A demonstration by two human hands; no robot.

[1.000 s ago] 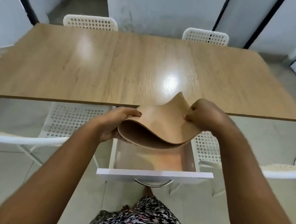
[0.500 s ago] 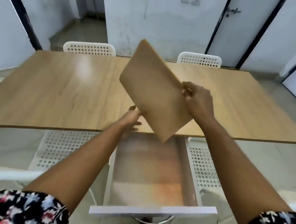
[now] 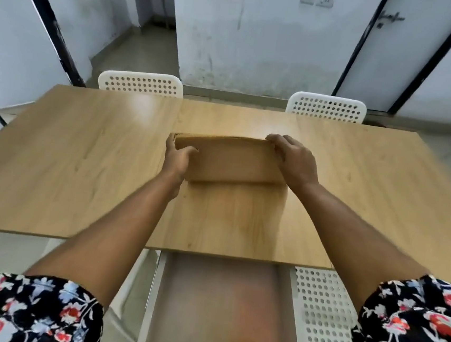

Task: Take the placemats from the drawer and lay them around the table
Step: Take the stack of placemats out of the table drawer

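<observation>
Mats point(image 3: 233, 162) at frame center, over the middle of the table point(image 3: 81, 170), held as a stack between both hands. Long axis left-right across the frame, near edge lifted or tilted, shadow under it; far edge probably touching the tabletop, blur makes that unsure. Left hand point(image 3: 177, 156) on the left short end, thumb over the top face, fingers wrapped round the edge. Right hand point(image 3: 294, 161) on the upper right corner, fingers curled over the far edge, clamping. Hands about equally near, one per end. Number of mats in the stack unclear. Bare tabletop on all sides, wide room left and right. Two chairs point(image 3: 142, 83) at the far edge, upper part of frame. Drawer point(image 3: 216, 308) open under the near table edge, bottom center, looks emptied. Next likely: set stack flat, peel off single mats toward each seat.
</observation>
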